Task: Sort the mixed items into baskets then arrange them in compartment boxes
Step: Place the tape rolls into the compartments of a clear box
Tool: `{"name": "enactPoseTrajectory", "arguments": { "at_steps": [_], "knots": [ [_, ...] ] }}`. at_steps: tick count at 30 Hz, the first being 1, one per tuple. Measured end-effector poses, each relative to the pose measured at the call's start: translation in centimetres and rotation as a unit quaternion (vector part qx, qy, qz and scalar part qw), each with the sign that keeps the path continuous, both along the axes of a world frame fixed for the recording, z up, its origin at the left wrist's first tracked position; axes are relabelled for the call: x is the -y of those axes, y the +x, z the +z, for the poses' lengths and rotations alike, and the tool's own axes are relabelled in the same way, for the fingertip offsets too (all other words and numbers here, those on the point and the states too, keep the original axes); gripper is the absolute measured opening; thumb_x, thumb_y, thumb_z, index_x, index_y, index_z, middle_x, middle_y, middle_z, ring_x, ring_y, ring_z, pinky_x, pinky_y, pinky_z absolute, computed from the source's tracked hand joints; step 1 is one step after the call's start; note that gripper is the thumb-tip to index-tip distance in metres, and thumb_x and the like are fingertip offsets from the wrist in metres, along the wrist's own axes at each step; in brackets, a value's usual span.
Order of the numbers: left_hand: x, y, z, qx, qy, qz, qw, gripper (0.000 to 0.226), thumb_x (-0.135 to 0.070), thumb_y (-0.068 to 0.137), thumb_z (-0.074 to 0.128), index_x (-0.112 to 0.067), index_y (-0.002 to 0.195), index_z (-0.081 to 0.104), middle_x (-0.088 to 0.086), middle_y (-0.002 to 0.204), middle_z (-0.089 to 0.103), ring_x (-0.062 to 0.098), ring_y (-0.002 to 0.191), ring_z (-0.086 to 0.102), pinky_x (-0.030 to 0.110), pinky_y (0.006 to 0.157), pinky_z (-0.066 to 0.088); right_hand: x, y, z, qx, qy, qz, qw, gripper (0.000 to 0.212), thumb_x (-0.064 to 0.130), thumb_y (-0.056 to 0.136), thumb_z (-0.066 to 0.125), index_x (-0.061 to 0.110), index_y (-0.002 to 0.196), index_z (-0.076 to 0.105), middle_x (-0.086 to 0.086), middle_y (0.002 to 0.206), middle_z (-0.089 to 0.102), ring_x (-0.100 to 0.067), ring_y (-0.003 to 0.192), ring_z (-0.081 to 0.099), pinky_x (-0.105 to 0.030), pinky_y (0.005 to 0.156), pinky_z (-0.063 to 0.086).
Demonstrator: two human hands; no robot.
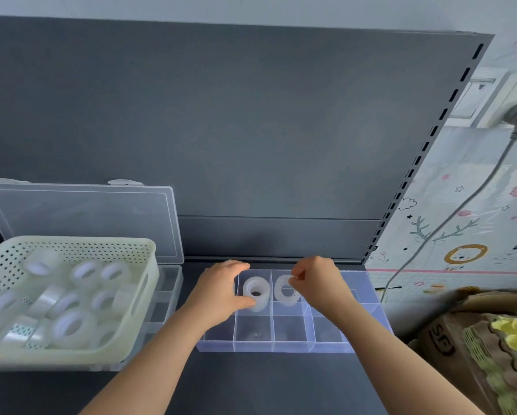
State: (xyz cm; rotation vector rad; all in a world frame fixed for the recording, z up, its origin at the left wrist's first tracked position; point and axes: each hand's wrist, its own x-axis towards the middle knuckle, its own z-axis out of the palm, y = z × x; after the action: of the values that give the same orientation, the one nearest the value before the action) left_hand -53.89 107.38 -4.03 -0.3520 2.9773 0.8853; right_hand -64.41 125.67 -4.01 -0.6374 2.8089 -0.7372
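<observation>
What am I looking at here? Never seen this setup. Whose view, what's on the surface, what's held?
There is one picture, from a camera worn on a person's head, looking down at their bare hands. On a dark shelf lies a clear compartment box. The left hand sets one tape roll in a back compartment; the right hand pinches a second tape roll over the next one. At left, a pale basket of more rolls sits on another open box.
</observation>
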Motion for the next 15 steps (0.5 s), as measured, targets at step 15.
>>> {"name": "enactPoseTrajectory", "arguments": {
  "at_steps": [15],
  "knots": [
    [4.7, 7.4, 7.2, -0.116, -0.081, 0.052, 0.989, 0.051, -0.044, 0.091, 0.057, -0.026, 0.138, 0.048, -0.011, 0.139, 0.049, 0.008, 0.127, 0.044, 0.025, 0.106, 0.035, 5.3, 5.1, 5.3, -0.098, -0.002, 0.176, 0.979, 0.035, 0.034, 0.094, 0.054, 0.022, 0.127, 0.059, 0.005, 0.127, 0.061, -0.016, 0.107, 0.061, -0.024, 0.089, 0.045]
  ]
}}
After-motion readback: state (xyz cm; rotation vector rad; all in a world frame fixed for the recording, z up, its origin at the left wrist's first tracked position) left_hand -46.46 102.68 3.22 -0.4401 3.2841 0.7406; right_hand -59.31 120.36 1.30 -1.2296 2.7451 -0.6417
